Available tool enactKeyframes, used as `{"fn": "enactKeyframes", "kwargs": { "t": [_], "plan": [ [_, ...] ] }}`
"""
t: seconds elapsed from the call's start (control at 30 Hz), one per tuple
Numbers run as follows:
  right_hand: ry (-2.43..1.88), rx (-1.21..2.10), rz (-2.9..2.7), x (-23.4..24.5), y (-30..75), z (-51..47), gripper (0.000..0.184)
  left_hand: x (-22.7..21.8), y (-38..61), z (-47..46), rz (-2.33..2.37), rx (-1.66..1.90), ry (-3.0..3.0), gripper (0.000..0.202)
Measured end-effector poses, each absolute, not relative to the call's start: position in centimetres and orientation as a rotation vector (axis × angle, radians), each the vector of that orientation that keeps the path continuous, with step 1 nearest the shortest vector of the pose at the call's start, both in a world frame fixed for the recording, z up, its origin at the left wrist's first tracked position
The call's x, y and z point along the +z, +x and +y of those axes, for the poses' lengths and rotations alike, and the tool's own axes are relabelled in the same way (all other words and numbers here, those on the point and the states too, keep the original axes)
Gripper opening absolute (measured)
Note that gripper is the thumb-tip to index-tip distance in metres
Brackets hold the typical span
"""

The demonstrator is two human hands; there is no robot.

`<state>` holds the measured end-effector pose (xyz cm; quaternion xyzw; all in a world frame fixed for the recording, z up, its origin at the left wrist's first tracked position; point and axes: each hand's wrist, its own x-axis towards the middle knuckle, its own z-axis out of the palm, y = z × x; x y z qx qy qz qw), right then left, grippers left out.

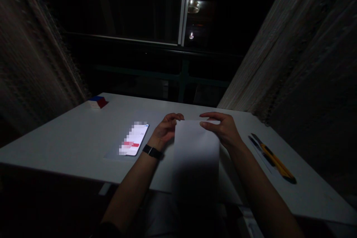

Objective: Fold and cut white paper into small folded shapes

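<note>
A white sheet of paper (pixel 196 148) hangs over the near edge of the table, its lower part in deep shadow. My left hand (pixel 166 126), with a dark watch (pixel 152 152) on the wrist, pinches the sheet's upper left corner. At the upper right, my right hand (pixel 223 126) grips the top edge with the thumb in front and the fingers behind. Left of my left hand lies a lit phone (pixel 135 141), its screen partly blurred out.
A yellow and black utility knife (pixel 275 159) lies at the right beside a dark pen-like tool (pixel 260 150). A small blue, red and white block (pixel 97 102) sits at the white table's (pixel 69 134) far left corner. Curtains (pixel 251 55) flank a dark window.
</note>
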<state>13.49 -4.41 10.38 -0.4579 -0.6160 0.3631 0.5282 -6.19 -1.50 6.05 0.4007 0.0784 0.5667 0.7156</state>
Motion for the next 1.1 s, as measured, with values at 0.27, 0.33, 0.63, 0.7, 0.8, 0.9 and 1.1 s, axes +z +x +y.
{"fn": "enactKeyframes", "kwargs": {
  "t": [0.27,0.33,0.63,0.7,0.8,0.9,1.1],
  "plan": [
    [-1.076,0.940,-1.326,10.19,12.90,-4.82,0.059,6.18,-6.19,-1.67,0.227,1.274,0.865,0.021],
    [-1.084,0.944,-1.292,10.05,12.77,-4.81,0.064,6.24,-6.18,-1.72,0.233,1.269,0.864,0.022],
    [-1.059,1.135,-1.150,10.22,12.60,-4.90,0.069,6.07,-5.95,-1.42,0.145,1.261,0.884,0.023],
    [-1.056,1.158,-1.139,10.27,12.57,-4.95,0.063,6.00,-5.97,-1.37,0.131,1.263,0.882,0.021],
    [-1.049,1.182,-1.120,10.24,12.50,-4.94,0.046,6.04,-6.00,-1.47,0.147,1.268,0.861,0.017],
    [-1.061,1.184,-1.124,10.16,12.46,-4.88,0.035,6.21,-5.98,-1.64,0.170,1.270,0.830,0.016],
    [-1.072,1.120,-1.138,10.17,12.62,-4.76,0.033,6.52,-5.85,-1.80,0.202,1.254,0.811,0.018]
  ]
}}
